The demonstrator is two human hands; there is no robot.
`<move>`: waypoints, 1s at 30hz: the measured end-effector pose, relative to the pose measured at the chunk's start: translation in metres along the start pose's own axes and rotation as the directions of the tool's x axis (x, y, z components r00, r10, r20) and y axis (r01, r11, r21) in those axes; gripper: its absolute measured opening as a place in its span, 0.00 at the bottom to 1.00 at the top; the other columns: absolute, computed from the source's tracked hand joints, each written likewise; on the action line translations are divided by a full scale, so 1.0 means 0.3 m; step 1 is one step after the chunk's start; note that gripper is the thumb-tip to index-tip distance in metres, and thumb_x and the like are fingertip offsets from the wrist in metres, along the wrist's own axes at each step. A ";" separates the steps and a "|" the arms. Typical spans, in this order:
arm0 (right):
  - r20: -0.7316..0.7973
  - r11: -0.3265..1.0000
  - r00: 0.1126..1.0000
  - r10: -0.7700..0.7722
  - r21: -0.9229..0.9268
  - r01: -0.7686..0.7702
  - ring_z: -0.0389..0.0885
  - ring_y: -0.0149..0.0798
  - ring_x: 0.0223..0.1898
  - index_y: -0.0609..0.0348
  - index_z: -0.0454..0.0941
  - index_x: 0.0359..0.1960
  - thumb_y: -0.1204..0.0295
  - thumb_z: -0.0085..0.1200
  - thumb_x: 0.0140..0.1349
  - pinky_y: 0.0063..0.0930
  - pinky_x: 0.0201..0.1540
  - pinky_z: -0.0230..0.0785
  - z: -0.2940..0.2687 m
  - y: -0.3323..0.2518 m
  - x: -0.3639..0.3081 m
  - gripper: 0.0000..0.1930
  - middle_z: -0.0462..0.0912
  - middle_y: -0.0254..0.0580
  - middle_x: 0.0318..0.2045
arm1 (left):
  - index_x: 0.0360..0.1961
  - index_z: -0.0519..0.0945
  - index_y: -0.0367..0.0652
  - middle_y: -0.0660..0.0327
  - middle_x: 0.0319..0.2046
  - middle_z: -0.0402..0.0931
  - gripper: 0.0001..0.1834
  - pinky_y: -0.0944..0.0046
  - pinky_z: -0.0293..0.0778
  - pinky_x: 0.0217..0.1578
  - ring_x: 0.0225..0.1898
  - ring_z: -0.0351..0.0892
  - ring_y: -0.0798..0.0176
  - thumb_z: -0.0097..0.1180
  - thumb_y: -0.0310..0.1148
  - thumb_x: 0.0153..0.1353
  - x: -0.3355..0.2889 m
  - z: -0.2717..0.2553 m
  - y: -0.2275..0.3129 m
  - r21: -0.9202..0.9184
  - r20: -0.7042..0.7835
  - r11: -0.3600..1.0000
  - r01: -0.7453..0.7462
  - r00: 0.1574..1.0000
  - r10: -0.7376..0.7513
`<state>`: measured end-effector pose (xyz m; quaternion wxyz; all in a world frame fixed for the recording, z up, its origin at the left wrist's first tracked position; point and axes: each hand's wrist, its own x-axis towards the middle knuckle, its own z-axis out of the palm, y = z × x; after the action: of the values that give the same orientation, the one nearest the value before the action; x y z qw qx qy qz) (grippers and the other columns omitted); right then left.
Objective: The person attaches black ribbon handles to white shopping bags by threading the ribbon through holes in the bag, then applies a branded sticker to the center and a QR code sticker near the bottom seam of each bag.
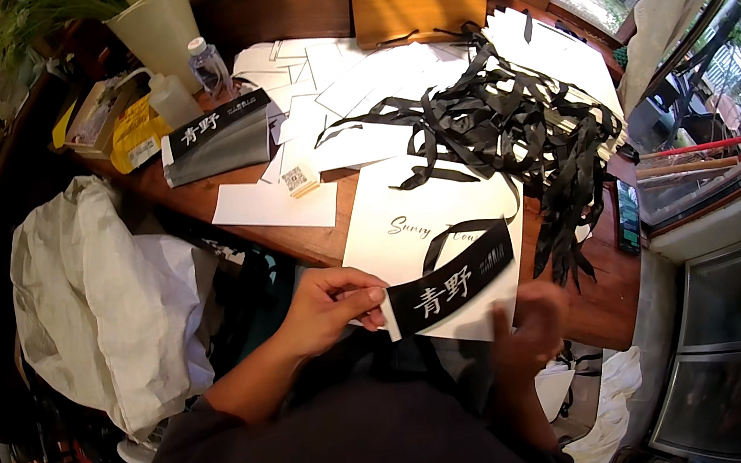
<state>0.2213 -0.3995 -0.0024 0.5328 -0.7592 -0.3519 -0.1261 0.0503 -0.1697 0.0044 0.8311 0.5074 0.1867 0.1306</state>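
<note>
While your left hand [341,306] pinched the black strip [448,292] by one end over the white bag [376,202], your right hand [532,322], blurred, was unreadable; the strip's seemingly free end could have snagged the ribbon handle [431,247].

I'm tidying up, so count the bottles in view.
2: a white squeeze bottle with a bent spout, at the far left of the table, and a clear bottle with a white cap, to its right. Others may be hidden behind things.
</note>
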 end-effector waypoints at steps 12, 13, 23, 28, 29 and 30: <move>0.404 0.927 0.915 -0.009 0.346 -0.144 0.92 0.43 0.46 0.66 0.87 0.46 0.84 0.68 0.59 0.29 0.49 0.83 0.069 -0.203 0.016 0.13 0.90 0.51 0.47 | 0.43 0.87 0.33 0.58 0.40 0.85 0.06 0.71 0.79 0.39 0.37 0.83 0.71 0.64 0.27 0.71 -0.027 0.123 0.021 0.053 0.207 0.995 -0.086 0.976 0.074; 0.426 0.912 0.904 0.027 0.360 -0.197 0.92 0.42 0.46 0.67 0.87 0.46 0.85 0.68 0.60 0.28 0.48 0.82 0.063 -0.207 0.017 0.12 0.90 0.51 0.47 | 0.43 0.87 0.34 0.60 0.39 0.85 0.07 0.72 0.78 0.39 0.37 0.82 0.72 0.65 0.28 0.72 -0.030 0.125 0.016 0.088 0.211 0.988 -0.129 0.971 0.108; 0.424 0.798 0.904 0.056 0.525 -0.296 0.89 0.37 0.44 0.68 0.86 0.42 0.84 0.65 0.64 0.23 0.45 0.79 0.052 -0.171 0.013 0.07 0.90 0.53 0.47 | 0.40 0.86 0.35 0.61 0.38 0.83 0.04 0.69 0.75 0.38 0.36 0.79 0.72 0.62 0.25 0.72 -0.054 0.179 0.059 0.278 0.242 0.907 -0.316 0.937 0.253; 0.394 0.716 0.916 -0.077 0.661 -0.225 0.88 0.44 0.50 0.70 0.84 0.44 0.83 0.65 0.65 0.30 0.50 0.80 0.041 -0.157 0.017 0.07 0.88 0.56 0.49 | 0.41 0.86 0.34 0.55 0.39 0.85 0.04 0.67 0.79 0.40 0.39 0.86 0.62 0.65 0.24 0.68 -0.043 0.182 0.098 0.396 0.395 0.814 -0.425 0.879 0.266; 0.405 0.717 0.911 -0.075 0.657 -0.233 0.88 0.45 0.51 0.69 0.84 0.44 0.82 0.65 0.65 0.31 0.50 0.81 0.036 -0.156 0.020 0.08 0.87 0.57 0.49 | 0.41 0.86 0.34 0.55 0.39 0.85 0.04 0.66 0.79 0.40 0.39 0.86 0.61 0.66 0.24 0.68 -0.041 0.183 0.099 0.401 0.402 0.807 -0.434 0.875 0.270; 0.417 0.718 0.906 -0.072 0.653 -0.243 0.88 0.46 0.52 0.69 0.84 0.44 0.82 0.66 0.65 0.32 0.51 0.81 0.028 -0.155 0.022 0.08 0.87 0.58 0.50 | 0.41 0.86 0.34 0.55 0.39 0.85 0.04 0.66 0.79 0.40 0.39 0.86 0.61 0.66 0.24 0.68 -0.041 0.184 0.096 0.406 0.409 0.800 -0.441 0.871 0.273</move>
<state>0.1933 -0.3807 0.0315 0.6953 -0.5297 -0.4412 0.2032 0.0631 -0.2056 0.0552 0.6548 0.7404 -0.0292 0.1488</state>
